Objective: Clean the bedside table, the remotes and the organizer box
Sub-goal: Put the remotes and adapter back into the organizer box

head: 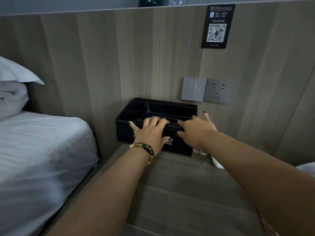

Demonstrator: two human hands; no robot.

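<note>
Both hands, left [150, 132] and right [196, 132], grip the black organizer box's [153, 109] near rim.

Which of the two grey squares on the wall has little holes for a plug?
The right one, the socket, has plug holes. The light switch beside it on the left is smooth, with no holes.
</note>
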